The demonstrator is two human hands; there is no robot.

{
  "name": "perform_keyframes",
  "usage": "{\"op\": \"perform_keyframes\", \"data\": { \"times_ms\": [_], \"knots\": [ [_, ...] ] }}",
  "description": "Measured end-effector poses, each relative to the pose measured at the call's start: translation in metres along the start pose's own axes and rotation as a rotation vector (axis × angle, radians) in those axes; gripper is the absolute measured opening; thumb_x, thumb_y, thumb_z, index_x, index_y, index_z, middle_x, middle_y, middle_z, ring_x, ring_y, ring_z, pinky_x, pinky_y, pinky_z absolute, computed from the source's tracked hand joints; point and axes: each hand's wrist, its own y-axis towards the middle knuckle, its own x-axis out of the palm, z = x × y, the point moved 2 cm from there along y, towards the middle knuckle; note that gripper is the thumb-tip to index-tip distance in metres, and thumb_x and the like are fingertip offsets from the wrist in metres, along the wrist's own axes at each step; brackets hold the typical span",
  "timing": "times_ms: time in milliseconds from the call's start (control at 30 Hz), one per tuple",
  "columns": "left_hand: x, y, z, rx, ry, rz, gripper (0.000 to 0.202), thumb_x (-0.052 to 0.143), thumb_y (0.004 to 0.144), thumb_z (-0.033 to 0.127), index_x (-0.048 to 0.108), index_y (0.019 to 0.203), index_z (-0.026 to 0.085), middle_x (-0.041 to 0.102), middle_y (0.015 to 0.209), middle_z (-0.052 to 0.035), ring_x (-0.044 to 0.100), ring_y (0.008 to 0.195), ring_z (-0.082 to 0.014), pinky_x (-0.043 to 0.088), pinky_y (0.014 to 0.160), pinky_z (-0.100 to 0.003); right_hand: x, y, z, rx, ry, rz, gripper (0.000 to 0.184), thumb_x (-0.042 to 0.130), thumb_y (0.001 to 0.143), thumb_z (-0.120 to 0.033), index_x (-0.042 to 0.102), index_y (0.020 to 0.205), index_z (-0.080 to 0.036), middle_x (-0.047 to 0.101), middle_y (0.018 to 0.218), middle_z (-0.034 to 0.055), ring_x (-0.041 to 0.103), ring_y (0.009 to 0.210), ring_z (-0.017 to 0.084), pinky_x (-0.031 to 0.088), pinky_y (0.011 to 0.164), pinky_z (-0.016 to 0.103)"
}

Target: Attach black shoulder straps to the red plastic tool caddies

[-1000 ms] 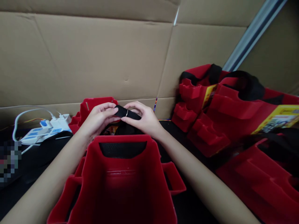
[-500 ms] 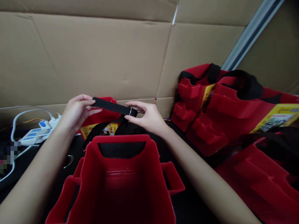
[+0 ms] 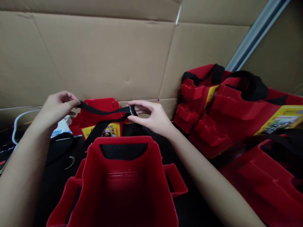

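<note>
A black webbing strap stretches between my two hands above the far rim of an open red plastic box. My left hand pinches one end of it, out to the left. Thumb and fingers of my right hand close on the strap where it passes through a thin metal ring. More strap hangs down behind the red box, which stands open side up in front of me, with side pockets on its left and right. Another red box with a yellow label lies behind the strap.
Several red boxes with black straps stand at the right. Loose metal rings lie on the black surface at left. A white power strip is partly hidden by my left arm. A cardboard wall rises behind.
My left hand has moved left, drawing a longer length of strap out from the ring. My right hand stays nearly in place, still gripping at the ring.
</note>
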Motion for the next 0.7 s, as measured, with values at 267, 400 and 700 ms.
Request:
{"op": "perform_keyframes", "data": {
  "times_ms": [267,400,700],
  "knots": [
    [0.046,-0.041,0.041,0.287,-0.057,-0.48,0.028,0.06,0.081,0.042,0.067,0.099,0.022,0.068,0.102,-0.0029,0.061,0.095,-0.0178,0.048,0.083,-0.026,0.006,-0.002,-0.012,-0.148,0.076,-0.129,0.04,0.065,0.079,-0.025,0.059,0.118,-0.019,0.06,0.122,0.0063,0.058,0.11,0.017,0.048,0.097,0.034],
    [0.068,-0.056,0.04,0.181,-0.191,-0.782,0.034,0.06,0.079,0.05,0.066,0.092,0.02,0.068,0.087,-0.0024,0.062,0.084,-0.0178,0.049,0.069,-0.024,0.008,-0.004,-0.017,-0.176,0.051,-0.17,0.032,0.063,0.082,-0.025,0.061,0.113,-0.018,0.06,0.119,0.0079,0.057,0.111,0.018,0.048,0.094,0.033],
    [0.068,-0.05,0.031,-0.022,-0.239,-0.886,0.021,0.073,0.069,0.038,0.067,0.071,0.018,0.06,0.061,0.0032,0.05,0.051,-0.0079,0.035,0.046,-0.017,0.006,-0.003,-0.017,-0.154,-0.101,-0.275,0.024,0.06,0.078,-0.018,0.058,0.102,-0.019,0.061,0.106,0.0051,0.058,0.096,0.015,0.046,0.088,0.031]
  ]
}}
